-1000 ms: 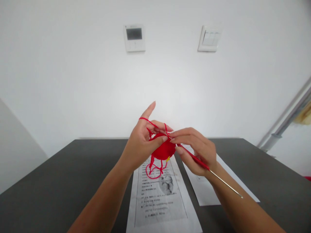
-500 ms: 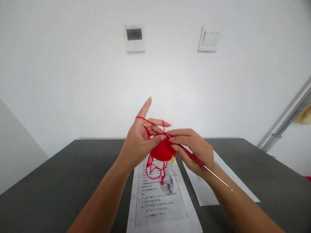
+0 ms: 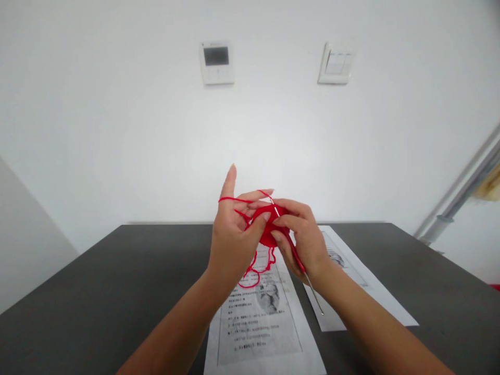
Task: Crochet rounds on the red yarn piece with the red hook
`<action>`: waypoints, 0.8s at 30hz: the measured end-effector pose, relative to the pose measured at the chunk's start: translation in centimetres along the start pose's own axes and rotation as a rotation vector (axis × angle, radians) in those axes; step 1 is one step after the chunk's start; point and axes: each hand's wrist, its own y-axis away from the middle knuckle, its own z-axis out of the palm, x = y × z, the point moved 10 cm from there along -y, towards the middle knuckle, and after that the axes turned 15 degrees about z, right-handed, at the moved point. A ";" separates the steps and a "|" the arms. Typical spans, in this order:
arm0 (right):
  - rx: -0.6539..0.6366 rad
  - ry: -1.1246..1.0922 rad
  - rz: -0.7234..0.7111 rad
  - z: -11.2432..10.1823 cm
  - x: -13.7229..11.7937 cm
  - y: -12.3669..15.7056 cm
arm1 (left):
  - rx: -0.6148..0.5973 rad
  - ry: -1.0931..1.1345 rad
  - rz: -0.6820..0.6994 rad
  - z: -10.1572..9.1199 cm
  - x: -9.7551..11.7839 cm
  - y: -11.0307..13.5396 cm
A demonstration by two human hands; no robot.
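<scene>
My left hand (image 3: 233,234) pinches a small red crochet piece (image 3: 269,235) between thumb and middle finger, held above the table. Its index finger points up with red yarn (image 3: 234,199) looped over it. My right hand (image 3: 302,237) grips a crochet hook (image 3: 297,258) with a red handle and a metal shaft. The hook's tip sits at the top edge of the red piece, and its rear end points down toward me. Loose loops of red yarn (image 3: 253,273) hang under the piece.
A dark table (image 3: 97,291) lies below my hands. Two printed paper sheets rest on it, one (image 3: 258,323) under my hands and another (image 3: 351,281) to the right. On the white wall behind are a control panel (image 3: 216,61) and a light switch (image 3: 336,62). A metal rail (image 3: 461,192) runs at right.
Both hands have drawn closer together and turned. The hook swung from lying out to the right to pointing steeply down, its tip raised to the top of the red piece.
</scene>
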 end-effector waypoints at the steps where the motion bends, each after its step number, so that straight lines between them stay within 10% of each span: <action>1: 0.018 0.018 0.001 -0.1 -0.1 0.0 | 0.011 0.039 -0.019 0.1 -0.2 0.0; 8: 0.062 0.066 -0.030 -0.8 -0.5 -0.3 | 0.008 0.336 -0.298 0.8 -3.1 0.4; 24: -0.105 -0.117 -0.056 -1.7 -1.0 -1.6 | -0.218 0.208 -0.244 0.3 -2.2 -1.0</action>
